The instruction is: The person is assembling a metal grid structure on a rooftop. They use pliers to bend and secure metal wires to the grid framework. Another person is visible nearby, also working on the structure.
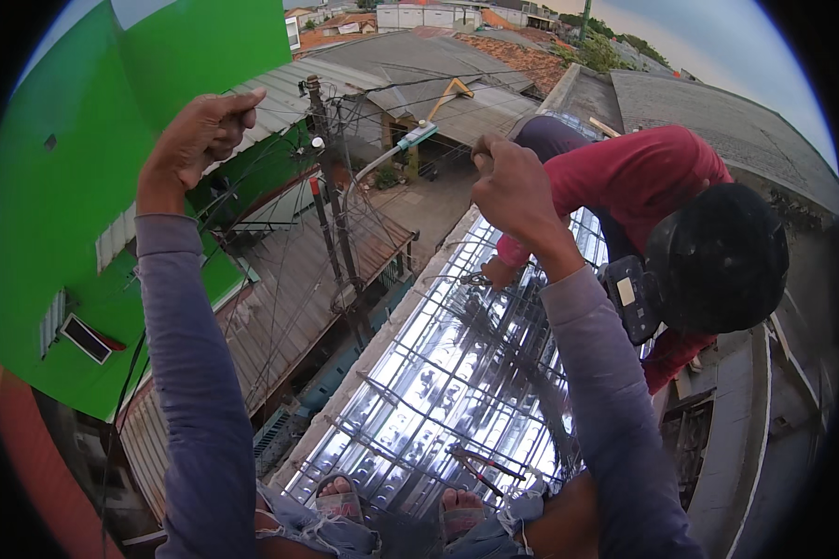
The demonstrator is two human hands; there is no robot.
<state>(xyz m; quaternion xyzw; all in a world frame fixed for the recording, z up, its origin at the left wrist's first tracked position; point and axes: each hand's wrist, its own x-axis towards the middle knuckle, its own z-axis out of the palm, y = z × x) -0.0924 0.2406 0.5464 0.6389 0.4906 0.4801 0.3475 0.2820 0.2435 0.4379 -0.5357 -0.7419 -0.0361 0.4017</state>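
Both my hands are raised in front of me, well apart. My left hand (205,140) is closed in a pinch before the green wall, thumb and forefinger pointing right. My right hand (517,191) is closed too, fingers curled down, above the mesh and near a co-worker's red sleeve. Whatever either hand may pinch is too fine or hidden to make out. Below lies a mesh of steel bars (410,410) over shiny corrugated metal decking (391,452). A pair of pincers (480,463) with reddish handles rests on it near my feet.
At right a co-worker in a dark helmet (718,261) bends over the mesh; their hand (501,273) is at a metal tool. A concrete edge (345,387) borders the deck on the left, with a drop beyond. A utility pole (331,186) with wires and a street lamp (418,136) stand past it.
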